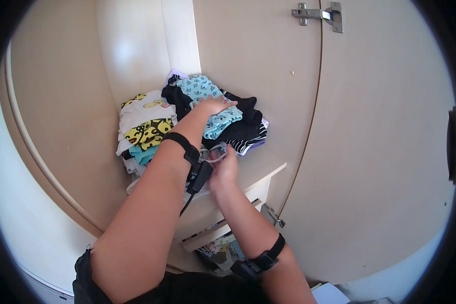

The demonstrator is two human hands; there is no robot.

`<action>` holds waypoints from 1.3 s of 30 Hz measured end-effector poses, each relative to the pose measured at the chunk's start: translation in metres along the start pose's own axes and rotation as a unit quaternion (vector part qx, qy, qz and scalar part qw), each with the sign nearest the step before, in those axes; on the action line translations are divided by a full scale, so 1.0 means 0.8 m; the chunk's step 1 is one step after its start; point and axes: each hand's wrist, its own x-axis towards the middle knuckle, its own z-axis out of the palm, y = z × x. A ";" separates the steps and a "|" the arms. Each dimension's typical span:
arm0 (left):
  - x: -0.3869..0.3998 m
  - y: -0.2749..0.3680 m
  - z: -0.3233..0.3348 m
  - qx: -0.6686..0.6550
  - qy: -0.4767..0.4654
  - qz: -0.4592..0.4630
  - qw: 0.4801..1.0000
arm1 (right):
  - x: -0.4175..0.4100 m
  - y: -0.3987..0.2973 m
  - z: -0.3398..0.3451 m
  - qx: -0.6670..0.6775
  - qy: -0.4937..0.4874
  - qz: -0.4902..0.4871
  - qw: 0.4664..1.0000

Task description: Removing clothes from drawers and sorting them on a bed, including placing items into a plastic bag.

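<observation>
My left hand (215,105) lies palm down with fingers apart on a light-blue folded garment (199,87) printed with dark Adidas trefoils. This garment tops a pile of dark clothes on a wardrobe shelf (256,169). Low at the pile's front, my right hand (225,165) is turned palm up, its thumb against a grey garment with a pale edge (212,155); its fingertips are partly hidden. Just to the right of that thumb is a black-and-white striped garment (247,143). My left forearm covers part of the clothes between the two piles.
A second folded pile, with a white shirt (146,108) and a yellow-and-black printed garment (148,133), stands left. Below the shelf, a partly open drawer (207,235) shows clothes inside. The wardrobe door (380,144) stands open on the right, with a metal hinge (315,15).
</observation>
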 end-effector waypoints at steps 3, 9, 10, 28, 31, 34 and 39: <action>-0.019 -0.001 0.002 0.039 0.012 0.048 0.998 | -0.009 -0.030 -0.027 -0.075 -0.061 -0.033 0.995; -0.084 0.034 -0.030 -0.071 -0.067 0.152 0.984 | -0.034 -0.100 -0.041 -0.180 -0.002 -0.124 0.976; -0.105 0.053 -0.031 -0.064 -0.051 0.172 0.982 | -0.035 -0.109 -0.046 -0.151 0.012 -0.109 0.982; -0.605 0.327 -0.023 -0.581 -0.200 0.624 0.483 | -0.303 -0.147 -0.071 0.040 -0.143 -0.202 0.968; -0.670 0.301 0.043 -0.453 -0.317 0.702 0.449 | -0.324 -0.161 -0.141 0.016 -0.119 -0.277 0.953; -0.733 0.285 0.130 -0.371 -0.457 0.716 0.375 | -0.391 -0.160 -0.226 0.054 -0.037 -0.371 0.926; -0.939 0.256 0.214 -0.289 -0.562 0.712 0.306 | -0.592 -0.125 -0.341 0.141 0.008 -0.509 0.849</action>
